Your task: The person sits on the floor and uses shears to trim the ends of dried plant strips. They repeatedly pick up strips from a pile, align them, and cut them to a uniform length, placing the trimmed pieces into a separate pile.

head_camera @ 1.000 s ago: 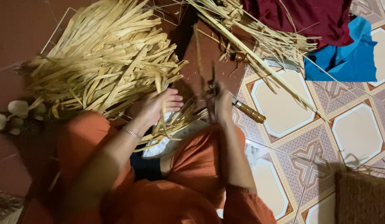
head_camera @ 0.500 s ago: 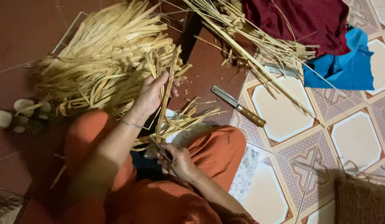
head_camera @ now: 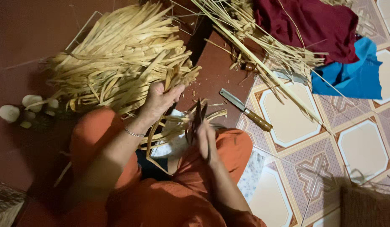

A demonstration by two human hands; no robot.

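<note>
Several pale round objects [head_camera: 18,110], too blurred to identify, lie at the far left on the dark red floor [head_camera: 26,38]. Just right of them spreads a big heap of flat dried leaf strips [head_camera: 119,59], fanned out across the upper left. At the near edge of that heap the left hand [head_camera: 159,100] is closed around a small bundle of the strips, fingers curled over them and thumb on the right side; a thin bracelet [head_camera: 134,133] circles the wrist, and some strips trail down from the grasp across the person's orange clothing [head_camera: 119,197]. A little to the right and nearer the body, the right hand [head_camera: 205,141] is clenched around a dark, thin upright item [head_camera: 198,115] that rises from the fist, with loose strip ends lying just beside it; what the item is cannot be told. Further right, a knife with a wooden handle [head_camera: 245,110] lies apart from both hands, at the line where the red floor meets the patterned tiles [head_camera: 287,122]. Above it a long sheaf of thin straw stalks [head_camera: 266,54] runs diagonally from the top down onto the tiles. At the upper right a dark red cloth [head_camera: 313,25] lies partly over the stalks, with a blue cloth [head_camera: 355,75] touching its right edge.
</note>
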